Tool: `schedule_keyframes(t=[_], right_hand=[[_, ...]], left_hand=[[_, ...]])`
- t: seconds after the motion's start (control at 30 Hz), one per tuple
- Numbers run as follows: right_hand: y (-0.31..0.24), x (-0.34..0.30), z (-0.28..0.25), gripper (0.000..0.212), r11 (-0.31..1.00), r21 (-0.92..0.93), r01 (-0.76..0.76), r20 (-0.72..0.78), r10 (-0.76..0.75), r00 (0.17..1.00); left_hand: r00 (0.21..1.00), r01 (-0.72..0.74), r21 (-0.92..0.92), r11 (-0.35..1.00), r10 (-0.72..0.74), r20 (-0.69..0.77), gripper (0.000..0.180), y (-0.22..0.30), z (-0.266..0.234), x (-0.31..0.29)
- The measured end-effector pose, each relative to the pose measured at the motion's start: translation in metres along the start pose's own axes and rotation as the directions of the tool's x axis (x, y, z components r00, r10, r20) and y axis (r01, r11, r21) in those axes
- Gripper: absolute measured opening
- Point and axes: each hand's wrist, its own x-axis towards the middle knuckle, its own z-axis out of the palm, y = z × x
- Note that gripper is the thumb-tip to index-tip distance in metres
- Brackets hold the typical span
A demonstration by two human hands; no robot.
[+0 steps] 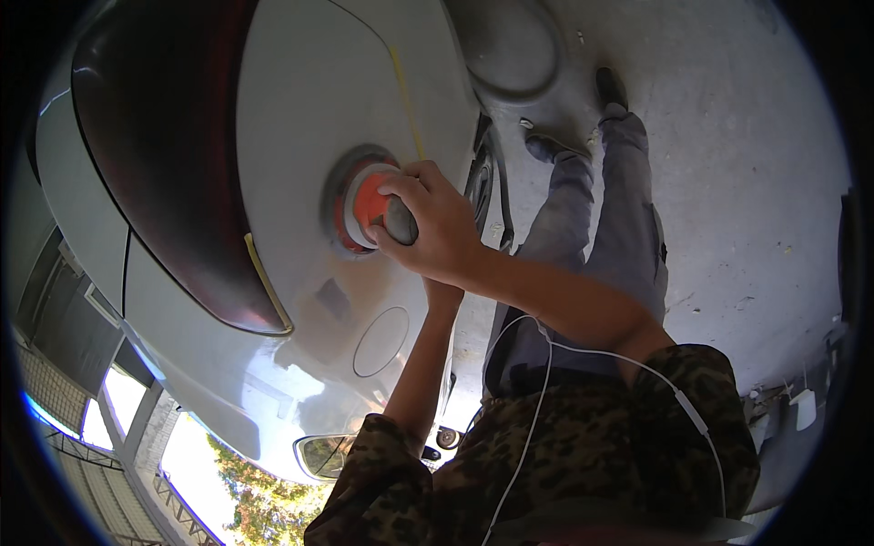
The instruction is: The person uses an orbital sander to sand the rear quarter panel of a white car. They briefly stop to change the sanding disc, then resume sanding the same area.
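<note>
Orange sander (370, 198): pad against the car panel (309, 91), between tail lamp (164, 155) and the panel's outer edge. Right hand (439, 223): wrapped round its top, we judge for steadiness. Left hand (443, 293): mostly hidden; grip we cannot tell.

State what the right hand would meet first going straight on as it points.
The right hand would first meet the orange sander it grips; past that, likely the pale car body panel, though depth is hard to judge.

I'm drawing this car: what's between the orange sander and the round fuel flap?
In the head view, a brownish patch lies between the orange sander and the fuel flap.
</note>
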Motion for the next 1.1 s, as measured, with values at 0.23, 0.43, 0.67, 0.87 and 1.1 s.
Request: schedule_keyframes(t=[0.23, 0.43, 0.67, 0.87, 1.1], right_hand=[[0.032, 0.034, -0.012, 0.049, 0.969, -0.036, -0.246, -0.107, 0.241, 0.965], [0.005, 0.005, -0.003, 0.048, 1.0, -0.018, -0.018, 0.008, 0.018, 1.0], [0.02, 0.026, -0.007, 0.047, 0.983, -0.013, -0.182, -0.048, 0.181, 0.982], [0.03, 0.04, -0.012, 0.046, 0.968, -0.033, -0.249, -0.098, 0.245, 0.965], [-0.024, -0.01, 0.004, 0.045, 0.988, -0.049, 0.149, 0.04, -0.147, 0.988]], left_hand=[[0.964, 0.263, -0.261, 0.929, -0.262, 0.037, 0.081, 0.019, 0.007, 0.009], [0.988, 0.053, 0.128, 0.99, -0.07, 0.136, 0.069, -0.011, 0.003, -0.003], [0.983, 0.185, -0.145, 0.972, -0.18, 0.043, 0.079, 0.012, -0.002, 0.012], [0.981, 0.179, -0.243, 0.953, -0.191, -0.029, 0.084, 0.033, 0.006, 0.016], [1.0, 0.0, -0.019, 1.0, 0.001, 0.025, 0.074, 0.007, -0.001, -0.007]])
